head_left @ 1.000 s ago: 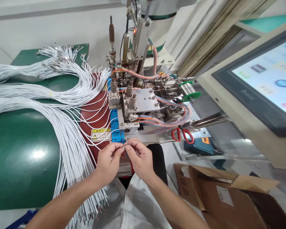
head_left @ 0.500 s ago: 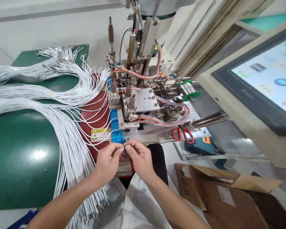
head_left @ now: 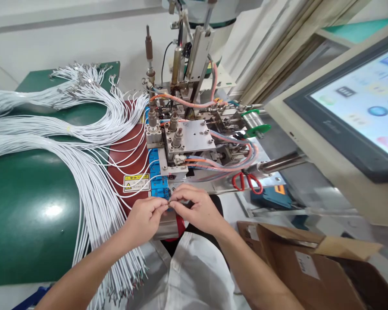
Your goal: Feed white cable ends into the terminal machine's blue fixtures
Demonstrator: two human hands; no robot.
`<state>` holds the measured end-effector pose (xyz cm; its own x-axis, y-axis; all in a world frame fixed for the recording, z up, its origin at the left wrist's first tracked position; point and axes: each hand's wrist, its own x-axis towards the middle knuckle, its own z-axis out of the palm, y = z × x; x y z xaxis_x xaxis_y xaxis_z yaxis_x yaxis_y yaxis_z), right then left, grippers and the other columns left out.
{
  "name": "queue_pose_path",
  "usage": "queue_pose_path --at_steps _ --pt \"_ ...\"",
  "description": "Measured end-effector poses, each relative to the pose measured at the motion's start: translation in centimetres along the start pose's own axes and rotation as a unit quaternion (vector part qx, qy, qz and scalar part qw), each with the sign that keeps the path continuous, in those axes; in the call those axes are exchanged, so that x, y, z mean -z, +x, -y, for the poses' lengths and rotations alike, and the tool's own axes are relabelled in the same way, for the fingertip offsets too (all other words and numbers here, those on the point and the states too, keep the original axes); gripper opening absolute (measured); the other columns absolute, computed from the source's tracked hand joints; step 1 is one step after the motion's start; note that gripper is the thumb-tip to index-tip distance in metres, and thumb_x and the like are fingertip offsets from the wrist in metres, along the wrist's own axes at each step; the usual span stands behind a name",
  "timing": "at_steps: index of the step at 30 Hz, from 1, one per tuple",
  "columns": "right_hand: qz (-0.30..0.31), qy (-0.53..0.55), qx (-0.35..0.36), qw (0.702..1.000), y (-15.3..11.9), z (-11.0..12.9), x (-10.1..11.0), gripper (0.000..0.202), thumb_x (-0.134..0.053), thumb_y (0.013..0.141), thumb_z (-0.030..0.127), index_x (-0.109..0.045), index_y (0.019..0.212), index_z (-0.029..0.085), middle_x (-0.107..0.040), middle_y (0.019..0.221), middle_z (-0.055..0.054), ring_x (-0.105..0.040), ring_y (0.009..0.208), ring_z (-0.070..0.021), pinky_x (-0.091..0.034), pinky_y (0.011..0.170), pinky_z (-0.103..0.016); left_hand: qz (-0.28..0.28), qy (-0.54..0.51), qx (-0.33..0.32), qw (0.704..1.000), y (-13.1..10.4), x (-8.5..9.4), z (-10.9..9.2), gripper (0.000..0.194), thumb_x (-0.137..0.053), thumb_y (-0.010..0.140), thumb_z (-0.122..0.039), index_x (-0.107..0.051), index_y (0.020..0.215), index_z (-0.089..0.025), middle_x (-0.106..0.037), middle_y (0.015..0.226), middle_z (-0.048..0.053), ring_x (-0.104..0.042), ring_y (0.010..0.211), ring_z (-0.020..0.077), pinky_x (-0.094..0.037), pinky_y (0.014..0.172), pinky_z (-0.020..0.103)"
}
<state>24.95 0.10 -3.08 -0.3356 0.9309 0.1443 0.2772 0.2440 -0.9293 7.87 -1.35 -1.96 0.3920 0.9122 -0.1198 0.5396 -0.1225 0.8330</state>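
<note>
My left hand [head_left: 144,218] is closed in a pinch on a white cable, most of it hidden by the fingers. Thumb and forefinger of my right hand [head_left: 197,209] meet the left fingertips at the cable's tiny end, too small to make out in detail. Just beyond the fingertips is a row of blue clamps [head_left: 159,186] along the machine's edge. Several white cables [head_left: 134,148] run from the left into these clamps. A large bundle of white cables [head_left: 93,206] hangs down beside my left forearm, with thin coloured wire ends at the bottom.
The machine [head_left: 194,137] with hoses and a solder-like wire spool [head_left: 255,123] stands ahead. Red-handled scissors [head_left: 247,182] lie at its front edge. A touch screen [head_left: 368,103] juts in from the right, above a cardboard box [head_left: 310,275]. A green table [head_left: 29,202] is at left.
My right hand has turned and shifted slightly right, its wrist swinging outward. My left hand has moved slightly down and left. The fingertips stay together.
</note>
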Motion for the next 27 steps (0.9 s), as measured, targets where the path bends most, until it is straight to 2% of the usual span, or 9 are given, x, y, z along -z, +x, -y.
queue_pose_path --at_steps 3,6,9,12,15,20,23,27 --pt "0.021 -0.010 0.010 1.000 -0.1 -0.3 -0.2 0.011 -0.056 0.070 0.010 -0.061 0.065 0.018 -0.058 0.066 0.000 -0.053 0.065 -0.0129 -0.041 0.062 -0.025 0.030 0.027 0.001 0.999 0.1 0.1 0.0 0.023 -0.044 0.083 -0.016 -0.057 0.065 -0.016 -0.057 0.061 -0.002 -0.052 0.059 0.0098 -0.037 0.059 0.020" --pt "-0.073 0.017 -0.032 0.997 -0.5 -0.5 -1.7 0.011 -0.053 0.073 0.013 -0.057 0.064 0.018 -0.055 0.065 0.000 -0.051 0.062 -0.0119 -0.041 0.058 -0.023 -0.035 -0.014 0.046 0.998 0.0 -0.6 0.1 0.020 -0.044 0.085 -0.021 -0.059 0.072 -0.017 -0.053 0.054 -0.004 -0.049 0.052 0.0088 -0.037 0.054 0.019" --pt "-0.175 0.030 -0.060 0.982 -1.0 -0.4 -3.4 0.013 -0.051 0.076 0.017 -0.056 0.064 0.018 -0.054 0.065 0.000 -0.051 0.061 -0.0120 -0.041 0.057 -0.024 -0.100 -0.075 0.075 0.989 -0.1 -1.4 0.3 0.019 -0.045 0.085 -0.026 -0.060 0.078 -0.016 -0.054 0.056 -0.004 -0.051 0.051 0.0084 -0.040 0.053 0.018" --pt "-0.216 0.005 -0.043 0.975 -1.3 -0.4 -4.2 0.012 -0.051 0.076 0.018 -0.058 0.066 0.019 -0.057 0.068 -0.002 -0.054 0.067 -0.0145 -0.043 0.062 -0.027 -0.116 -0.121 0.078 0.983 -0.1 -1.9 0.5 0.018 -0.047 0.085 -0.028 -0.060 0.081 -0.016 -0.058 0.063 -0.002 -0.053 0.054 0.0087 -0.043 0.054 0.018" --pt "-0.223 -0.011 -0.036 0.974 -1.5 -0.6 -4.1 0.010 -0.053 0.075 0.018 -0.060 0.068 0.019 -0.059 0.071 -0.003 -0.055 0.069 -0.0158 -0.044 0.064 -0.028 -0.114 -0.150 0.077 0.979 0.0 -1.9 0.7 0.018 -0.048 0.084 -0.029 -0.060 0.083 -0.016 -0.060 0.067 -0.001 -0.054 0.054 0.0086 -0.045 0.054 0.019" --pt "-0.207 0.053 -0.103 0.971 -1.7 -0.9 -3.6 0.010 -0.053 0.076 0.019 -0.062 0.072 0.018 -0.060 0.072 -0.003 -0.057 0.066 -0.0145 -0.044 0.060 -0.026 -0.122 -0.151 0.082 0.977 0.1 -1.8 0.6 0.016 -0.050 0.083 -0.027 -0.061 0.084 -0.016 -0.063 0.068 0.000 -0.057 0.056 0.0090 -0.047 0.057 0.019" --pt "-0.191 0.092 -0.105 0.971 -1.6 -0.8 -3.5 0.009 -0.054 0.075 0.020 -0.062 0.071 0.018 -0.060 0.073 -0.003 -0.057 0.066 -0.0145 -0.045 0.059 -0.026 -0.114 -0.138 0.079 0.981 0.1 -1.8 0.5 0.015 -0.051 0.082 -0.025 -0.062 0.082 -0.016 -0.062 0.065 -0.001 -0.058 0.059 0.0097 -0.047 0.059 0.019" --pt "-0.197 0.082 -0.103 0.972 -1.3 -0.4 -3.5 0.008 -0.057 0.073 0.020 -0.061 0.066 0.018 -0.058 0.067 -0.001 -0.054 0.062 -0.0134 -0.043 0.057 -0.025 -0.105 -0.147 0.084 0.980 0.0 -1.9 0.6 0.014 -0.052 0.081 -0.025 -0.063 0.081 -0.017 -0.064 0.075 0.000 -0.059 0.061 0.0096 -0.047 0.060 0.018"
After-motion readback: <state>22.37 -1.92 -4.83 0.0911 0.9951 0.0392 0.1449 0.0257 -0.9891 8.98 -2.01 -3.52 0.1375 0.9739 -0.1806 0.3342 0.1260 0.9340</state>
